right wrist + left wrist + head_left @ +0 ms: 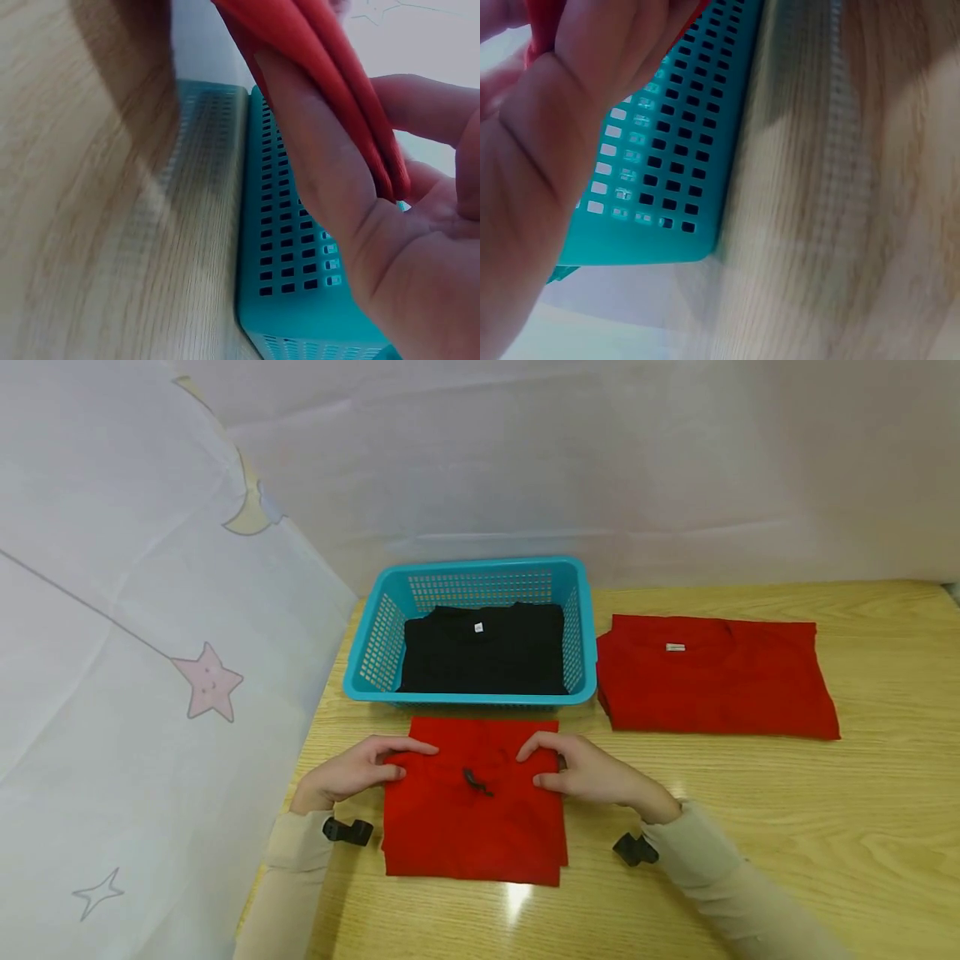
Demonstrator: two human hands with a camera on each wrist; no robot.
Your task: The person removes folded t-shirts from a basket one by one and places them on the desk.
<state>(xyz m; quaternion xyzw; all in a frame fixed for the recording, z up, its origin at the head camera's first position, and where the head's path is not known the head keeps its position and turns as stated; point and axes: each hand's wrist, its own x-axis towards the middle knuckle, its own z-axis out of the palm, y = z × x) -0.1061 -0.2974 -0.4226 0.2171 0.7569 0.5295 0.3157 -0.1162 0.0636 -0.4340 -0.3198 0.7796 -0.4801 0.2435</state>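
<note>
A folded red shirt (472,835) is in front of the basket, a small dark mark (477,782) near its neckline. My left hand (363,768) grips its left side, and my right hand (592,768) holds the opposite side. Seen from the right wrist, the layered red cloth (337,90) runs between the thumb and fingers. The left wrist view has the left hand (577,97) at its upper left, with a bit of red cloth (546,26) between the fingers; the rest of that grip is hidden.
Just beyond the shirt stands a blue-green plastic basket (468,698) with a folded black shirt (483,652) inside. Another folded red shirt (720,681) lies on the wooden table (825,827), right of the basket. A pale printed sheet (525,468) hangs behind and along the left.
</note>
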